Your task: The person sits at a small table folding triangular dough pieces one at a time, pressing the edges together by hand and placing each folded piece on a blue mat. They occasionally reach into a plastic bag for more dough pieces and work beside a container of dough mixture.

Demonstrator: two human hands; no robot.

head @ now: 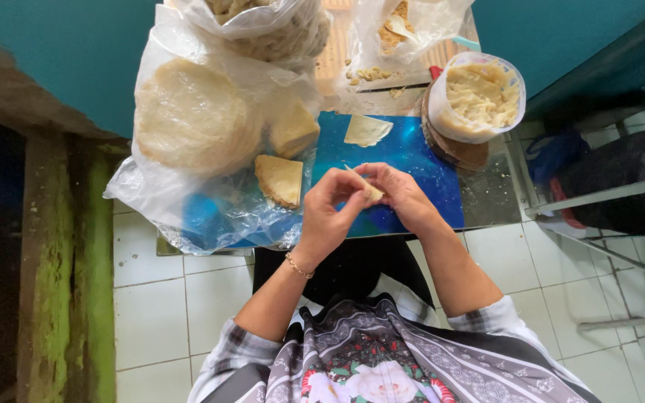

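A small table with a shiny blue top (412, 160) carries everything, seen from above over a white tiled floor (151, 298). The largest thing on it is a clear plastic bag (188, 201) spread over the table's left edge, holding a round stack of pale wrappers (188, 116) and two cut wedge stacks (281, 179) nearer the middle. At the far edge sit two more plastic bags (278, 22), their contents cut off by the frame. At the right far corner stands a round tub of pale crumbly filling (479, 93) lined with plastic. One loose wrapper piece (367, 129) lies flat on the blue top, just behind the hands.

Both hands meet over the near edge of the table. The left hand (326, 216), a thin bracelet at its wrist, and the right hand (404, 198) are pinched together on a small folded wrapper (371, 192), fingertips closed on it from both sides. The work in hand looks like folding or sealing a filled piece; the next move would seem to call for a firm, even pinch along the open edge without tearing the thin sheet.

The fingers hide most of the piece, so whether filling is already inside cannot be told. The dark shapes at the right edge are hard to make out.
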